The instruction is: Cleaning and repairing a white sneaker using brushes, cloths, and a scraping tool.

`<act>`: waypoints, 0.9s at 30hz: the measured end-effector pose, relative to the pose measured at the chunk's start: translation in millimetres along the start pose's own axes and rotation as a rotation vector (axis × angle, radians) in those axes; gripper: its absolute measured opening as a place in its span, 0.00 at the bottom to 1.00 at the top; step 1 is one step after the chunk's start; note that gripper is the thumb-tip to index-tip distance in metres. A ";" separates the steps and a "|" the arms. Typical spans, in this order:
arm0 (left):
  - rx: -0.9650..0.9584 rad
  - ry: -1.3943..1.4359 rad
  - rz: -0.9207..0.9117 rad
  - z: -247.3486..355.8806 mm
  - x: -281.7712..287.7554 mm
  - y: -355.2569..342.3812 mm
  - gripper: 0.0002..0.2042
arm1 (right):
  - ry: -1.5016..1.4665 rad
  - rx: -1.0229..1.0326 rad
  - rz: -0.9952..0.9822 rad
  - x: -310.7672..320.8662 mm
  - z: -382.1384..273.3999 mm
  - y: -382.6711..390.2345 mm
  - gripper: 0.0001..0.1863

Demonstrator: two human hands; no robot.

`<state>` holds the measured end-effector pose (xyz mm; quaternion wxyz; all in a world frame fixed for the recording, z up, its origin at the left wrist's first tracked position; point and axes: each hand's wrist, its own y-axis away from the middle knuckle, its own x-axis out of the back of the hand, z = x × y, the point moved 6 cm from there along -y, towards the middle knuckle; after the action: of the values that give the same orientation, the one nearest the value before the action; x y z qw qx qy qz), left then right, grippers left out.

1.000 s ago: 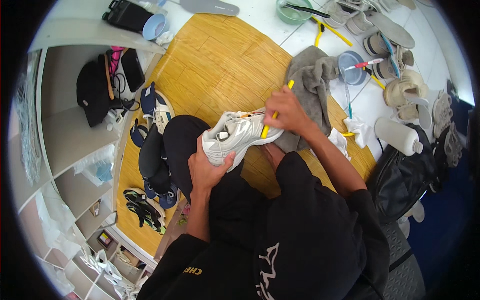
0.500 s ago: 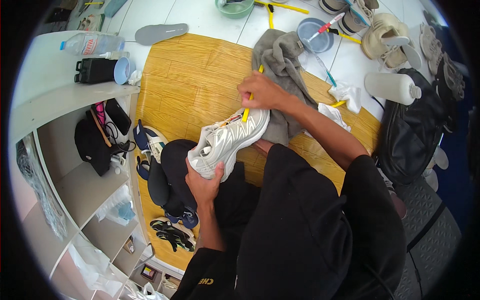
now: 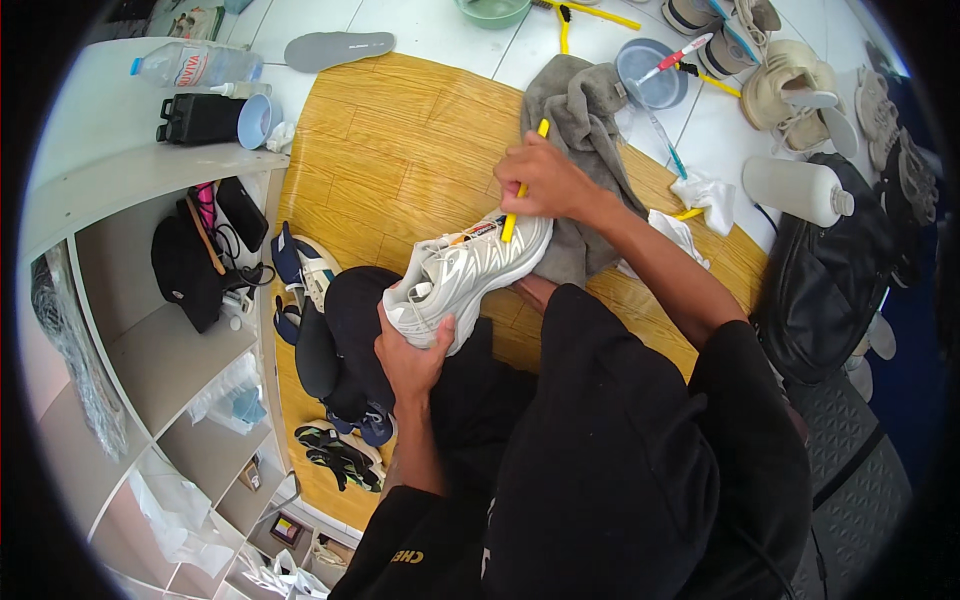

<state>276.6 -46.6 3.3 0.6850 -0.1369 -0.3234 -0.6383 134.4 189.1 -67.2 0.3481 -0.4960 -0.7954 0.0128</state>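
A white and pale grey sneaker [image 3: 470, 268] with laces is held above my lap, its toe toward the right. My left hand [image 3: 412, 360] is closed round the heel end, thumb on the near side. Gripped in my right hand [image 3: 545, 178] is a yellow brush [image 3: 511, 222], its lower end against the upper near the laces and toe. Its bristles cannot be made out. Beyond the toe, a crumpled grey towel [image 3: 566, 105] lies partly under my right forearm.
Back right are a blue-grey bowl [image 3: 652, 92] with a red-and-white toothbrush across it, several beige shoes [image 3: 785, 85], a white bottle [image 3: 793, 189] and a black bag [image 3: 815, 270]. A grey insole [image 3: 340, 50] lies at the back. Shelving [image 3: 160, 360] stands left, with shoes [image 3: 340, 455] beside it.
The whole view has shifted slightly, so most things sit a little further right. My right hand still holds the brush against the sneaker; my left hand keeps its hold on the heel.
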 end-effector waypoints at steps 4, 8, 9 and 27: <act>0.002 -0.009 -0.001 3.4 0.5 -0.2 0.33 | -0.075 0.155 -0.123 -20.6 -35.2 11.1 0.12; 0.010 -0.007 -0.009 2.4 0.2 -0.8 0.33 | 0.028 0.060 0.080 -5.6 -21.8 14.2 0.11; 0.011 -0.007 -0.009 2.4 0.6 -0.5 0.33 | 0.022 0.091 0.080 -7.4 -30.2 15.4 0.11; 0.021 -0.005 -0.014 1.0 0.2 0.4 0.34 | -0.069 -0.144 0.021 -18.7 10.6 9.0 0.10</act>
<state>276.7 -46.1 4.2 0.6812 -0.1291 -0.3327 -0.6392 140.4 182.2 -88.6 0.2837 -0.5274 -0.8005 -0.0236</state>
